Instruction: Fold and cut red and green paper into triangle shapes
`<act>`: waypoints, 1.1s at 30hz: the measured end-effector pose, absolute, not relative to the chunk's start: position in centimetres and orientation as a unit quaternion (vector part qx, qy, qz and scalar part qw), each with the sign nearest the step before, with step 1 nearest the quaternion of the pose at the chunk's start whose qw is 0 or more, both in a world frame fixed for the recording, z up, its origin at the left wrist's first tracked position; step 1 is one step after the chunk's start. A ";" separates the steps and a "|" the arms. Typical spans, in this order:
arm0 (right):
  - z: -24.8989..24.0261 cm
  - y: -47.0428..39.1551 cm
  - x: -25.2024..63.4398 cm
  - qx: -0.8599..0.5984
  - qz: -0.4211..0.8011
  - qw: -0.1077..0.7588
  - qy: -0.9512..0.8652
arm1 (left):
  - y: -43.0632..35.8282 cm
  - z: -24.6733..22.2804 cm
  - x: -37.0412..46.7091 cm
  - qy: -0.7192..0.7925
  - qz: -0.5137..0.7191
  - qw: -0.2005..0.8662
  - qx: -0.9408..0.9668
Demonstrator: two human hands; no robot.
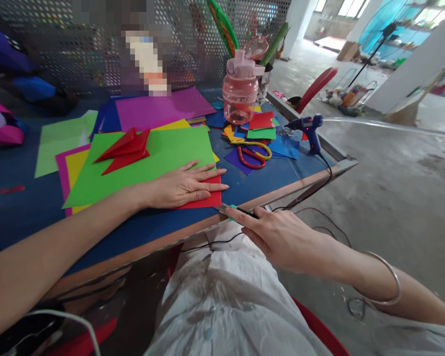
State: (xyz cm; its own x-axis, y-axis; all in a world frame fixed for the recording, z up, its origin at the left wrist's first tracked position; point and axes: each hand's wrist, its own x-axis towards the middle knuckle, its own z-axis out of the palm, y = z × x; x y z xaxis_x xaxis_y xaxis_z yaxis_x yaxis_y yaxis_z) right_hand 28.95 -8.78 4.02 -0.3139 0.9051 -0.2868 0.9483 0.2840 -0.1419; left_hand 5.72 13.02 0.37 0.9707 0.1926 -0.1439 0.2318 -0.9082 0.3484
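My left hand (pixel 187 185) lies flat, fingers spread, on a piece of red paper (pixel 209 199) near the table's front edge. Part of that paper is hidden under the palm. My right hand (pixel 278 232) grips a slim utility knife (pixel 233 211) with a teal part and dark handle. Its metal tip is by the red paper's lower right corner; whether it touches the paper I cannot tell. Beneath my left hand spreads a large green sheet (pixel 170 151), with a folded red paper shape (pixel 128 148) on it.
Scissors (pixel 257 144) with red and yellow handles lie among small coloured papers (pixel 262 126). Behind them stands a pink bottle (pixel 240 94). A blue glue gun (pixel 311 132) with a trailing cord is at the table's right corner. A purple sheet (pixel 163 110) lies farther back.
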 end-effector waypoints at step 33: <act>4.4 -7.8 29.4 0.549 -0.113 0.045 0.827 | 9.6 0.8 3.0 0.174 0.026 0.161 0.971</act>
State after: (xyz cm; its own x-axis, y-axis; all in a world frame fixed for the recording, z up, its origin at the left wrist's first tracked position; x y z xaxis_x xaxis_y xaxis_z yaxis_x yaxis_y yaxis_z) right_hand 29.36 -7.83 4.43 -0.3933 0.8977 -0.1986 0.9180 0.3717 -0.1382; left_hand 3.03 9.59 0.84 0.9382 0.3460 -0.0060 0.3295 -0.8879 0.3210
